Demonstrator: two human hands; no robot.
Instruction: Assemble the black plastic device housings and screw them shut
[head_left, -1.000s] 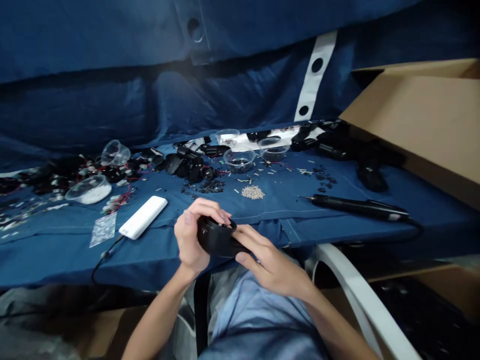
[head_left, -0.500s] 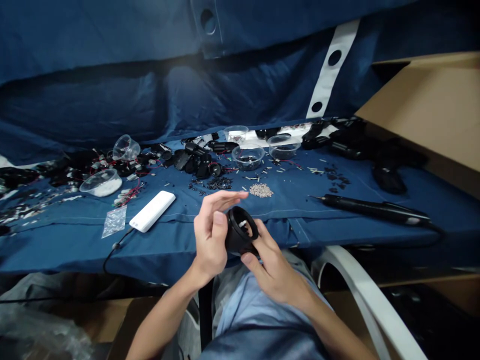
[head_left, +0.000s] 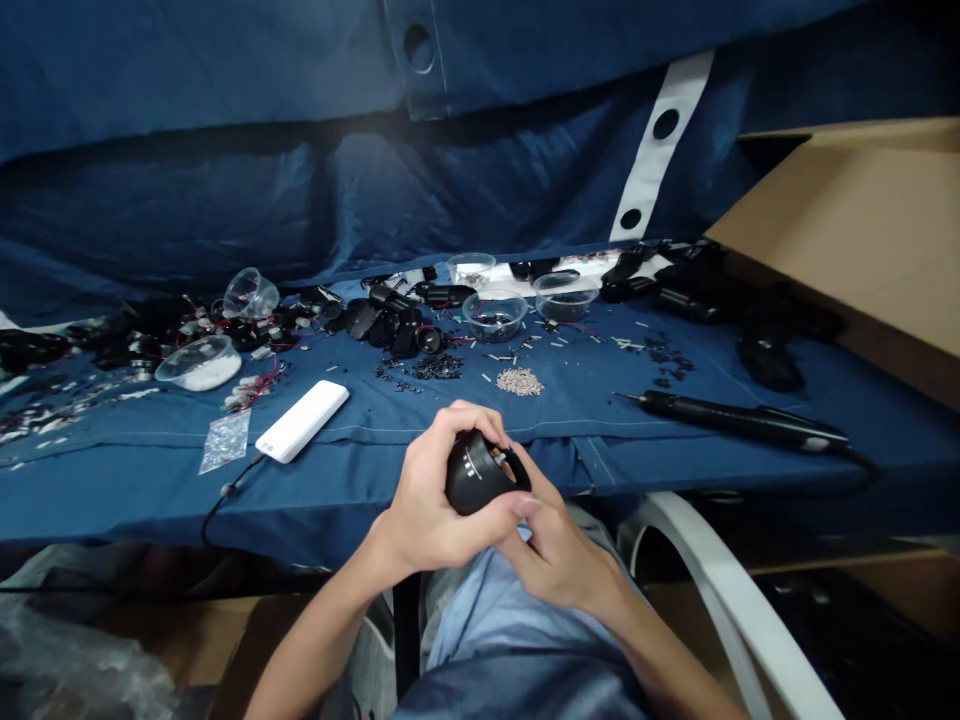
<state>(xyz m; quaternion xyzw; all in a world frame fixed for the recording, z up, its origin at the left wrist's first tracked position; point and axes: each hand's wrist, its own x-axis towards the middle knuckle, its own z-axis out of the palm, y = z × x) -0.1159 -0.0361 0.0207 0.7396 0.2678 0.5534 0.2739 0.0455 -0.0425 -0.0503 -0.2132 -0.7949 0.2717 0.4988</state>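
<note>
Both my hands hold a small black round housing (head_left: 474, 478) over my lap, just in front of the table's near edge. My left hand (head_left: 433, 500) wraps its fingers over the top and its thumb under the part. My right hand (head_left: 553, 545) grips the part from the right and below, its fingertips pressed on it. White marks show on the housing's side. What lies inside the part is hidden.
The blue-covered table (head_left: 360, 480) carries a white power bank (head_left: 303, 421) with a cable, a black electric screwdriver (head_left: 739, 421), clear cups (head_left: 495, 314), a pile of small screws (head_left: 521, 381) and several black parts (head_left: 394, 325). A cardboard box (head_left: 862, 230) stands right. A white chair arm (head_left: 720, 590) curves at lower right.
My left hand, whose fingers were stretched out half a second ago, has closed over the housing. The part has been turned so its open ring no longer faces me.
</note>
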